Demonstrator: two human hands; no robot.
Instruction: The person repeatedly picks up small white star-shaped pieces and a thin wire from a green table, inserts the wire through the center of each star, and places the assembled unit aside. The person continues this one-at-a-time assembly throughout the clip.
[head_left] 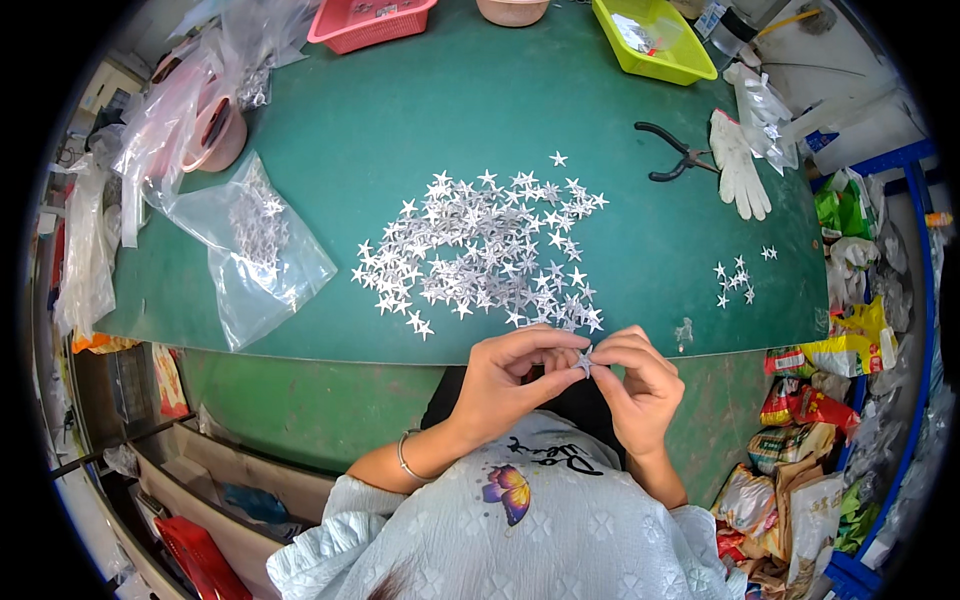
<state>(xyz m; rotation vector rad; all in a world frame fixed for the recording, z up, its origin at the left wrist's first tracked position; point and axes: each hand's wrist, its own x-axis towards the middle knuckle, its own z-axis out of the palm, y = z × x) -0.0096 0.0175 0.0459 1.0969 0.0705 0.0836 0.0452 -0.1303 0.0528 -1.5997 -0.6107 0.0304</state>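
Observation:
A small silver star-shaped piece (583,362) is pinched between the fingertips of my left hand (510,378) and my right hand (638,385), just off the table's near edge. Both hands are closed, thumbs and forefingers meeting at the star. Right beyond them spreads a heap of similar silver stars (480,245) on the green table (330,130). A separate little group of stars (738,276) lies to the right. On the left, a clear plastic bag (265,250) holds more stars.
Black-handled pliers (680,155) and a white glove (738,165) lie at the right. A pink basket (370,25), a yellow-green tray (655,40) and a pink bowl (217,138) stand along the far and left edges. Filled bags (800,440) crowd a blue rack at right.

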